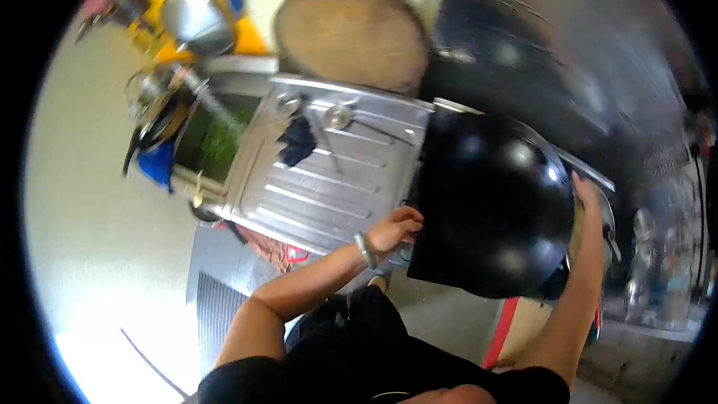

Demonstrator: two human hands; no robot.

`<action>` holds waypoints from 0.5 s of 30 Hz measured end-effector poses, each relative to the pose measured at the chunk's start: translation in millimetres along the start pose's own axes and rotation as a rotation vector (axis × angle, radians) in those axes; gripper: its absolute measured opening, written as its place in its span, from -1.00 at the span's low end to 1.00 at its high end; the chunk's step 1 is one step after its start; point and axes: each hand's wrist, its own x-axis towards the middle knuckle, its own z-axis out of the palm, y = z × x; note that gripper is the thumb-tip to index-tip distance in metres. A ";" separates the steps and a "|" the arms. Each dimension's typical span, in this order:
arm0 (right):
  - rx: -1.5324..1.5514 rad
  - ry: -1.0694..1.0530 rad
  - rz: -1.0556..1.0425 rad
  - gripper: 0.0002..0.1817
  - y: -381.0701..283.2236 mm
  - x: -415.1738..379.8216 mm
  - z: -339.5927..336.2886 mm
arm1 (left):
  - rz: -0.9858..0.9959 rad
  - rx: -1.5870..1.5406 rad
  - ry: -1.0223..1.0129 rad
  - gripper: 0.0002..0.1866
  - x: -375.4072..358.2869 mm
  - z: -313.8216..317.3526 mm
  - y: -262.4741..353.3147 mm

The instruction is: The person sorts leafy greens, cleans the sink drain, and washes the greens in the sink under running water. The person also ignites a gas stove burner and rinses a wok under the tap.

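Note:
A large glossy black wok (pixel 493 202) is in front of me, spanning the space between my two hands. My left hand (pixel 396 230), with a bracelet at the wrist, has its fingers curled at the wok's left edge. On the opposite side, my right hand (pixel 587 191) grips the wok's right rim, its fingers partly hidden. Left of the wok lies a ribbed steel drainboard (pixel 299 206). A dark crumpled cloth (pixel 297 142) and two small ladles, one of them a ladle (pixel 338 117) with a long handle, rest on it.
Behind the drainboard stands a round wooden chopping board (pixel 351 30). A sink (pixel 250 105) at the left holds green leaves (pixel 221 138). A metal bowl (pixel 196 21) sits at the upper left. The dark counter (pixel 486 45) extends behind the wok, with blurred bottles (pixel 643 254) at the right.

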 end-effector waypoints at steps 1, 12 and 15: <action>-0.028 -0.037 -0.005 -0.11 -9.1 -5.8 -5.2 | -0.011 -0.055 0.015 -0.79 -2.7 -1.1 -0.4; 0.551 0.077 -0.442 -0.49 -182.2 -106.8 -84.4 | 0.133 -0.034 -0.067 -0.62 -37.1 -79.1 -45.3; 0.733 -0.056 -0.572 -0.58 -268.2 -196.6 -96.9 | 0.128 0.096 -0.012 -0.63 -88.2 -163.3 -55.4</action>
